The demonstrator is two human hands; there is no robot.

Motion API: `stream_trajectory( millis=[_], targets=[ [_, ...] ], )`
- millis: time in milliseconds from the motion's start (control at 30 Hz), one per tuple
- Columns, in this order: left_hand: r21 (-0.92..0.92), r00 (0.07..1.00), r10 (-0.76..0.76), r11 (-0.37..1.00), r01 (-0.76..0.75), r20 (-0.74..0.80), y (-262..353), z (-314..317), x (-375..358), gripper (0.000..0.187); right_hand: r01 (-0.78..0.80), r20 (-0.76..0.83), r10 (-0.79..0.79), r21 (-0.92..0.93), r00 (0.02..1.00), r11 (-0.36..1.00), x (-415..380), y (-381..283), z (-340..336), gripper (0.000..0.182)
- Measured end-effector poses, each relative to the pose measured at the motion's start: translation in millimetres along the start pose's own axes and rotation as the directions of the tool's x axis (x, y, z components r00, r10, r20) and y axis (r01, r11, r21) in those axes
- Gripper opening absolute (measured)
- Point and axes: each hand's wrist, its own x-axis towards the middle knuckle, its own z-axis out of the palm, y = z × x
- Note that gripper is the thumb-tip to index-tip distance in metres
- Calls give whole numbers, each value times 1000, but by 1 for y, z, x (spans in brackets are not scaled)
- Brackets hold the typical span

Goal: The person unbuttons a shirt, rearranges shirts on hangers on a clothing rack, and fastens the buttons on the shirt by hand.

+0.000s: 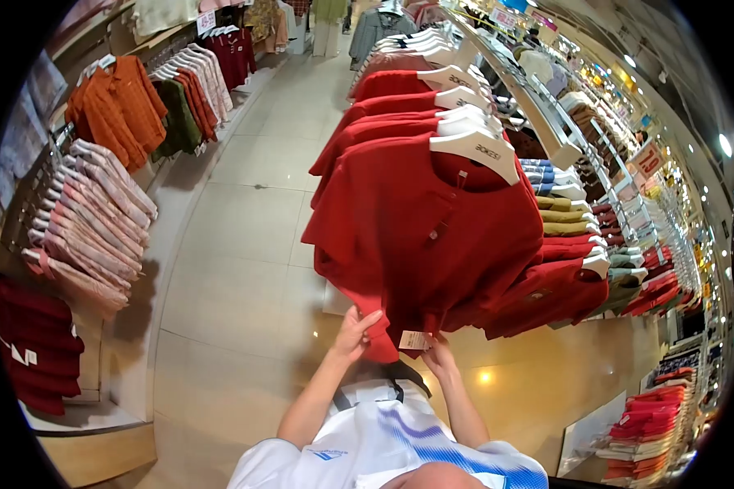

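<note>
A red shirt (400, 204) hangs on a white hanger (475, 148) at the front of a row of similar red shirts. My left hand (354, 332) is closed on a lower edge of its red cloth, thumb on top. On the other side, my right hand (439, 355) pinches the red cloth beside a white paper tag (414, 340). The tag hangs near the shirt's bottom, between my two hands. Part of my right fingers is hidden by the cloth and the tag.
Folded-over red and olive garments (567, 224) hang to the right of the rack. Along the left wall are pink patterned clothes (98, 220), orange shirts (118, 110) and a dark red stack (37, 346). A tiled aisle (232, 253) runs between. More red clothing (648, 424) is at lower right.
</note>
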Motion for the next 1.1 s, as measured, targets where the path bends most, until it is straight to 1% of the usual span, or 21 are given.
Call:
stream_trajectory(
  millis=[33, 67, 133, 200, 267, 300, 333, 400, 533, 600, 633, 667, 733, 767, 800, 833, 900, 933, 967, 1033, 1100],
  targets=[
    [2, 998, 14, 1000, -14, 58, 0, -3, 0, 27, 7, 4, -7, 1, 1000, 1000, -5, -2, 8, 38],
    [-2, 998, 34, 999, -34, 55, 1, -7, -2, 27, 5, 22, -4, -9, 1000, 1000, -5, -2, 12, 38],
    [28, 999, 49, 998, -50, 8, -1, -13, -10, 23, -91, 64, 97, -85, 993, 992, -10, -1, 20, 35],
    [-6, 993, 118, 993, -118, -27, -10, -21, -8, 28, -63, 94, 73, -113, 993, 992, -13, -3, 31, 30],
    [17, 977, 197, 980, -196, -86, -8, -23, -18, 38, -83, 132, 113, -215, 985, 973, -13, -8, 37, 24],
    [32, 981, 193, 981, -192, -35, -15, -42, -16, 45, -39, 190, 91, -258, 978, 965, -1, -5, 27, 20],
    [37, 978, 207, 978, -206, -37, -11, -43, -18, 45, -37, 206, 93, -259, 974, 965, 7, -6, 24, 20],
    [-49, 969, 231, 971, -236, -89, -10, -37, -21, 44, 45, 159, 9, -334, 987, 941, 20, -10, 16, 22],
    [-189, 963, 255, 945, -267, -85, 21, 7, -39, 39, 120, 154, -67, -366, 986, 923, 64, -16, -45, 21],
    [-181, 948, 286, 934, -308, -136, 33, 32, -45, 38, 139, 174, -69, -431, 982, 892, 80, -19, -67, 24],
    [-172, 934, 314, 924, -342, -172, 36, 39, -45, 37, 251, 213, -146, -636, 966, 730, 85, -21, -75, 30],
    [-169, 934, 296, 929, -330, -198, 36, 36, -43, 37, 334, 268, -201, -792, 942, 511, 87, -21, -85, 36],
    [-205, 930, 325, 912, -356, -171, 33, 26, -41, 45, 402, 340, -269, -887, 901, 226, 103, -8, -111, 48],
    [-186, 937, 300, 925, -331, -177, 29, 31, -45, 45, 528, 547, -321, -835, 773, -155, 109, -1, -123, 57],
    [-206, 929, 305, 915, -347, -211, 30, 38, -48, 46, 512, 562, -310, -827, 767, -233, 91, -13, -103, 59],
    [-223, 918, 315, 903, -368, -240, 31, 45, -47, 46, 509, 515, -385, -852, 766, -125, 83, -18, -85, 57],
    [-177, 913, 310, 915, -362, -265, 26, 49, -50, 47, 559, 489, -308, -802, 816, 209, 56, -50, -24, 54],
    [-157, 898, 326, 911, -382, -295, 21, 50, -52, 47, 599, 503, -326, -679, 801, 424, 40, -69, 15, 49],
    [-163, 899, 317, 912, -377, -302, 17, 50, -53, 48, 612, 513, -334, -659, 791, 436, 45, -73, 33, 47],
    [-178, 915, 288, 922, -345, -283, 11, 39, -55, 48, 694, 580, -413, -427, 702, 580, 53, -86, 81, 48],
    [-189, 914, 259, 926, -327, -312, 5, 29, -62, 48, 721, 573, -459, -397, 678, 569, 84, -83, 118, 52]
  ],
)
